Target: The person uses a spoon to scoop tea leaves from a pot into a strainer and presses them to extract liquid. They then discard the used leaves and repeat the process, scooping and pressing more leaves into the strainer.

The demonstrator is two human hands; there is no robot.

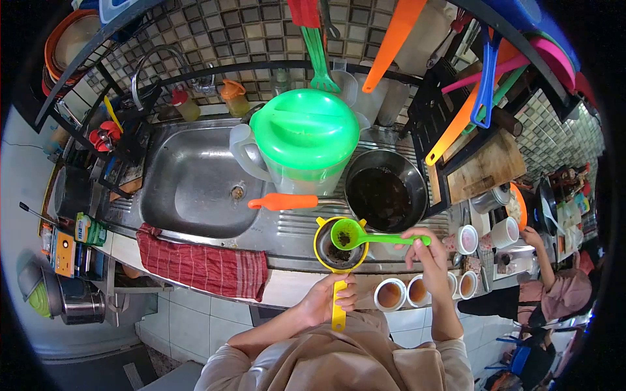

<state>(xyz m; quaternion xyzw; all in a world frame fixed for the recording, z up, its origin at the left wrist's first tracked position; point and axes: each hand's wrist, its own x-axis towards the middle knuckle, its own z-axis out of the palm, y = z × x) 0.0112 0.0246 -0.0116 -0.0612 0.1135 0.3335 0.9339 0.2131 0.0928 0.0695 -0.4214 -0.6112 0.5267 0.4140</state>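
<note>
A yellow-rimmed strainer [338,316] is in my left hand [329,296], its fingers wrapped round the handle. Dark bits lie in its mesh. My right hand [424,251] grips the handle of a green ladle [381,239], whose bowl sits over the strainer and holds some dark bits. Just behind the ladle, a pot [378,189] of dark liquid rests on the ridged steel drainboard, its orange handle [283,201] pointing left. A pitcher with a green lid [305,129] stands behind that handle. Several white cups of brown liquid [390,294] line the counter's front edge at my right.
The steel sink [202,179] is at the left, with a red cloth [202,264] over the counter edge. Utensils, including an orange spatula [450,130], hang from the rack above. A co-worker [554,293] is at the far right, a hand near a white cup [504,232].
</note>
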